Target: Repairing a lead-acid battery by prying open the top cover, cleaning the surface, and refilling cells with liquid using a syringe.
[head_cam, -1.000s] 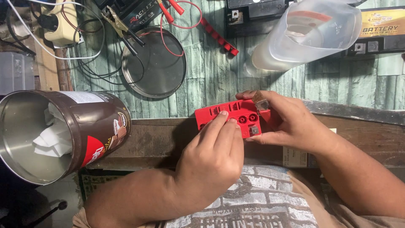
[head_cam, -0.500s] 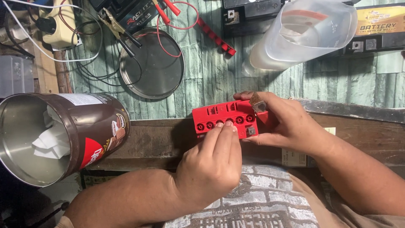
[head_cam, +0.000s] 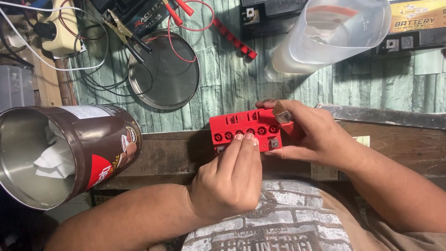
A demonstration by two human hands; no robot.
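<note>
At the front edge of the wooden bench (head_cam: 176,158), the left hand (head_cam: 230,181) pressed its extended fingertips (head_cam: 246,138) together onto the row of round ports on top of the small red battery (head_cam: 244,130). The right hand (head_cam: 316,137) was clamped around the battery's right end, thumb below and fingers curled over the far side, close to a metal terminal (head_cam: 281,113) at the corner. The battery sat just above the bench edge, between the two hands. To the left lay a brown tin can (head_cam: 69,153) on its side with white paper inside. Farther back, on the green plank-patterned surface (head_cam: 232,79), rested a round metal lid (head_cam: 165,74), red and black clip leads (head_cam: 139,32), and a translucent plastic jug (head_cam: 330,37).
</note>
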